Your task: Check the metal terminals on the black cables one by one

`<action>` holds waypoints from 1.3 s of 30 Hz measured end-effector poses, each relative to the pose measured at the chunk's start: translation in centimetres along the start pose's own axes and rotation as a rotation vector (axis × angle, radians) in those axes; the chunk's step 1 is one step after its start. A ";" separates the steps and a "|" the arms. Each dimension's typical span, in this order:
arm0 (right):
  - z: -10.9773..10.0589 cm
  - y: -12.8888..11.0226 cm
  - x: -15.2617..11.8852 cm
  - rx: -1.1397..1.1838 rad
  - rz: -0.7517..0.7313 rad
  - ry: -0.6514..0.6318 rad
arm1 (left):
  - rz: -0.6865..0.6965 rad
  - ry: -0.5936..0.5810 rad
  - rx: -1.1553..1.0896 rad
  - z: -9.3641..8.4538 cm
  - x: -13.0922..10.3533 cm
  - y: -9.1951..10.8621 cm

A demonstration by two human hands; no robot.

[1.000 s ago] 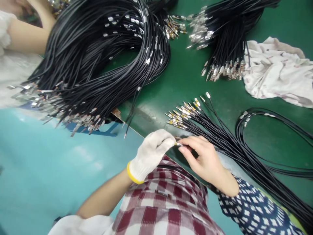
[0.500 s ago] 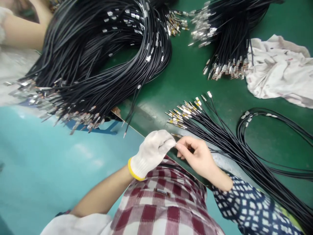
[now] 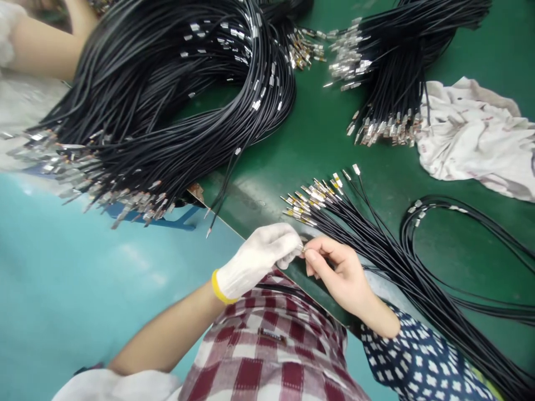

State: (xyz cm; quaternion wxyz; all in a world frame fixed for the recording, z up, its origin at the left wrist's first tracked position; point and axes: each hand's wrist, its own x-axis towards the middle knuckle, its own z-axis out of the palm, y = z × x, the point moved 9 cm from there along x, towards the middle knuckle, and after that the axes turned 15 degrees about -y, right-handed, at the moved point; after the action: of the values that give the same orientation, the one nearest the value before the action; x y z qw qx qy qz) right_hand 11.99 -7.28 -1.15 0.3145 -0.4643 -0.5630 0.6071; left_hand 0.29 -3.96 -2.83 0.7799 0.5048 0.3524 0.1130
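My left hand (image 3: 270,250) wears a white knit glove with a yellow cuff. Its fingers are closed in a pinch at the table edge. Fingertip to fingertip with it, my bare right hand (image 3: 334,270) also pinches, thumb against index finger. Between them shows the small, shiny end of a cable (image 3: 302,249); most of it is hidden by the fingers. Black cable (image 3: 278,291) lies across the checked apron below. Just beyond my right hand rests a bundle of black cables (image 3: 376,245), its ends tipped with metal terminals and white and yellow tags.
A large heap of black cables (image 3: 167,111) fills the table's left side, its ends overhanging the edge. More cables (image 3: 401,72) lie at the back right beside a crumpled white cloth (image 3: 476,133). A looped cable (image 3: 405,228) is at right. Another person's arm (image 3: 45,47) reaches in at upper left.
My gloved left hand has turned slightly and its fingers have shifted, so the small cable end now shows between both hands. My right hand keeps its pinch and has moved slightly down.
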 end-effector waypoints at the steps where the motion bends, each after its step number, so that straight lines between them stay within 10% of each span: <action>1: 0.1 0.1 0.0 0.025 0.001 -0.018 | -0.008 0.001 -0.002 0.0 0.0 -0.1; 39: -0.1 0.0 0.3 0.073 -0.056 0.066 | -0.094 -0.155 -0.143 1.4 0.8 -1.2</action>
State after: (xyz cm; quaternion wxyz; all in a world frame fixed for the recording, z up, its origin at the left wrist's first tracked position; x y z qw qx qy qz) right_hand 12.01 -6.98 -1.15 0.3666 -0.4564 -0.5425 0.6024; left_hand 1.57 -5.04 -3.85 0.8432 0.4382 0.3053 0.0618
